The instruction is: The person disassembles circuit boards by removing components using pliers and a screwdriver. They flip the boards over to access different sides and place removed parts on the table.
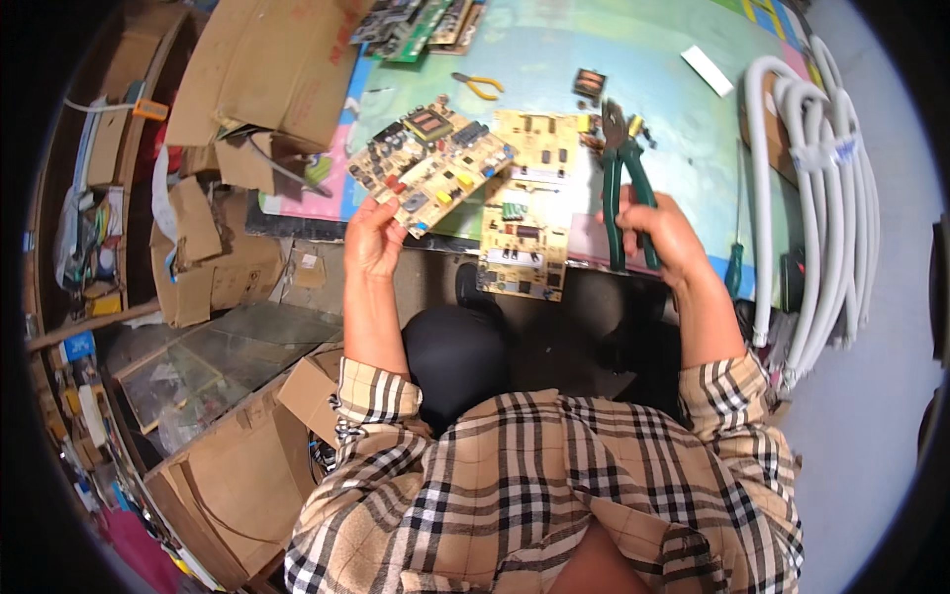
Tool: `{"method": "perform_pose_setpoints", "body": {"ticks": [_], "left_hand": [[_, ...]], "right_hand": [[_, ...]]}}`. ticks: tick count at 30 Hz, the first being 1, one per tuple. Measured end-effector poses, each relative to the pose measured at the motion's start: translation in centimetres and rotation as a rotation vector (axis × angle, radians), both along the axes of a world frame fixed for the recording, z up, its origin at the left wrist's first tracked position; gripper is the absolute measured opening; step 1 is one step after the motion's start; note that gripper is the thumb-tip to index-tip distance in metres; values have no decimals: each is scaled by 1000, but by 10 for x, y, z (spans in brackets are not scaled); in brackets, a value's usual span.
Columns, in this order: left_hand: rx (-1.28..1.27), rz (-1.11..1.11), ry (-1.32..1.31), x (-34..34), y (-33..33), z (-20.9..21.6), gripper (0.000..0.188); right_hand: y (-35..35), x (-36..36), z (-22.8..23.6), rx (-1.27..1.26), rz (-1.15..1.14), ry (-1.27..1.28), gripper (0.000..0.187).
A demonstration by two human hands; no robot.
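My left hand (376,238) grips the lower corner of a tan circuit board (440,168), which is tilted and crowded with parts. My right hand (661,233) is closed around the green handles of large cutting pliers (631,178), whose dark jaws point away from me. Between my hands lies a second circuit board (524,238), long and tan, its near end reaching past the table edge. A small transformer (590,82) sits beyond the jaws. Loose small components (636,126) are scattered around the jaws.
Small yellow-handled pliers (478,86) and stacked circuit boards (411,28) lie farther back on the table (683,148). A green-handled screwdriver (734,267) and bundled white tubes (821,188) are at the right. Cardboard boxes (262,79) and shelves (109,322) crowd the left.
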State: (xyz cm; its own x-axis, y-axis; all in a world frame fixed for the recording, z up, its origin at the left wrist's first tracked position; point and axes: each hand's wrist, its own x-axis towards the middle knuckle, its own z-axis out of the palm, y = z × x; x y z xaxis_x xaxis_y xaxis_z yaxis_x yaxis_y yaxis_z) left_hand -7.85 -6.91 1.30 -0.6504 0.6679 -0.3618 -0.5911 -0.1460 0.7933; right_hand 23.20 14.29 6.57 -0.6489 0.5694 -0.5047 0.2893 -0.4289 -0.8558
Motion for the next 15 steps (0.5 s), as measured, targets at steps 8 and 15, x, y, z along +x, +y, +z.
{"method": "perform_pose_setpoints", "body": {"ticks": [8, 15], "left_hand": [[-50, 179, -183, 27, 43, 34, 30], [35, 448, -232, 20, 65, 16, 24]], "right_hand": [[17, 36, -4, -63, -270, 108, 13], [29, 57, -42, 737, 99, -759, 34]]}}
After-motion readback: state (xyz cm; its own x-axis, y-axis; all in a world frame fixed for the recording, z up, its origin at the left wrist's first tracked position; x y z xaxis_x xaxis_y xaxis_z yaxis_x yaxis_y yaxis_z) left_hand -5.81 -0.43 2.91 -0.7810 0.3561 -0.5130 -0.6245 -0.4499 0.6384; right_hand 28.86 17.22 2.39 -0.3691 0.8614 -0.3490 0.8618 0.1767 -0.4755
